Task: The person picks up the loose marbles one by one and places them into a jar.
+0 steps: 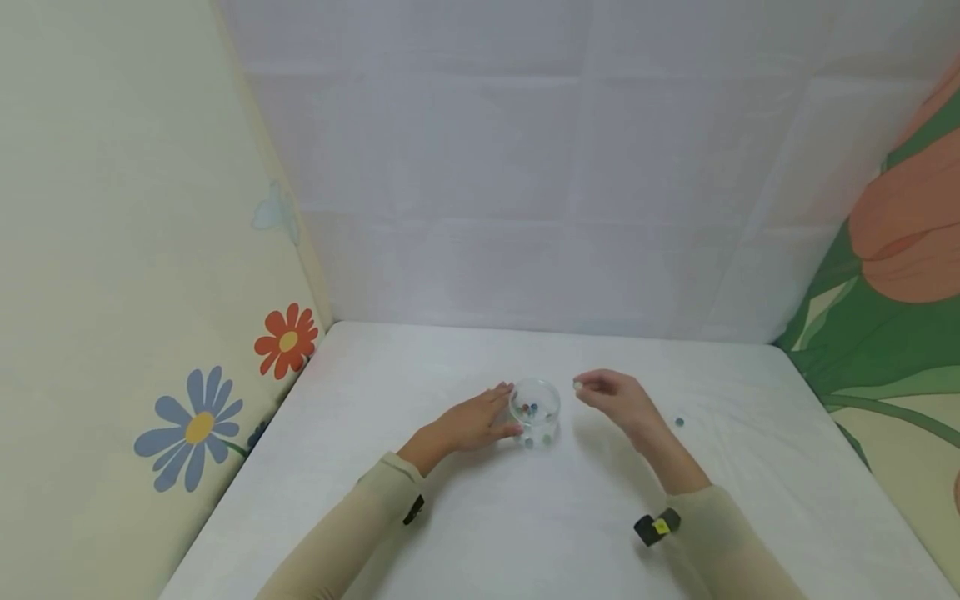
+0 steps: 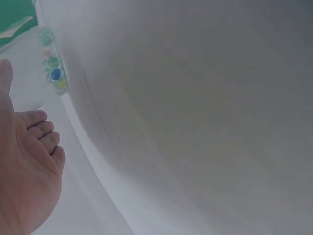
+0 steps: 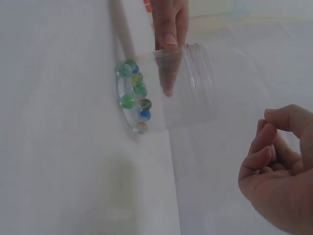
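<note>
A clear jar (image 1: 535, 402) stands upright on the white table with several marbles (image 3: 140, 88) at its bottom, green, blue and multicoloured. My left hand (image 1: 474, 419) holds the jar's left side, the fingers reaching behind and the thumb in front. In the left wrist view, marbles (image 2: 55, 73) show beyond that hand's fingertips. To the right of the jar, my right hand (image 1: 613, 400) is raised close to rim height. Its thumb and index finger pinch a small pale marble (image 1: 577, 385), which the fingertips mostly hide in the right wrist view.
One loose blue-green marble (image 1: 679, 422) lies on the white tabletop (image 1: 480, 517), right of my right forearm. A white cloth (image 1: 465, 192) hangs behind the table. Panels painted with flowers (image 1: 198, 427) flank it on both sides.
</note>
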`<state>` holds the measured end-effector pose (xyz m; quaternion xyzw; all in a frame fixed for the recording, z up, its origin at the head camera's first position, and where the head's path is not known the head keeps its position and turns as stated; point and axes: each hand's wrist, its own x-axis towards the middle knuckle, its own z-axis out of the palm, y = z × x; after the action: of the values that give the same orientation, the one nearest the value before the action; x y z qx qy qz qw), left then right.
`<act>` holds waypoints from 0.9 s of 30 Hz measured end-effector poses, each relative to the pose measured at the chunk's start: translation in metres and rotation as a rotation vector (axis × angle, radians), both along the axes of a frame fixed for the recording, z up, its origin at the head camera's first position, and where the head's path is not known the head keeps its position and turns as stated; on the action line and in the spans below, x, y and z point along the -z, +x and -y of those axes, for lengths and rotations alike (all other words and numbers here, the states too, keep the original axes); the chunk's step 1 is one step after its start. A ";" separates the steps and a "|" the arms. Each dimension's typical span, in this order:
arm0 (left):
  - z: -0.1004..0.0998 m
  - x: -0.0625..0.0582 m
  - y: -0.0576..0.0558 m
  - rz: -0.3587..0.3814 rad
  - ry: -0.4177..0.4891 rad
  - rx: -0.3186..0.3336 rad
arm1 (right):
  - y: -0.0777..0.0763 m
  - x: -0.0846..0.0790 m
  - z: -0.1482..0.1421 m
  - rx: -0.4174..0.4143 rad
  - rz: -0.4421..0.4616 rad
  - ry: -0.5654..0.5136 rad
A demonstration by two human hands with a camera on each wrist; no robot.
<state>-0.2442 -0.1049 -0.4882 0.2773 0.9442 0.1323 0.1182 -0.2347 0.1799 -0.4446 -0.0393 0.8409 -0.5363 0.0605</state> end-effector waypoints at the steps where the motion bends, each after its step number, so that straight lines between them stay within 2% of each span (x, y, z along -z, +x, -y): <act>1: 0.000 0.000 0.000 0.001 0.003 -0.001 | 0.000 0.000 0.002 0.000 -0.002 -0.002; 27: 0.001 0.004 -0.002 0.007 0.022 -0.005 | -0.001 0.004 0.032 -0.092 -0.007 -0.012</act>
<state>-0.2464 -0.1056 -0.4919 0.2757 0.9430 0.1440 0.1181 -0.2357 0.1477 -0.4488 -0.0802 0.8352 -0.5378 0.0818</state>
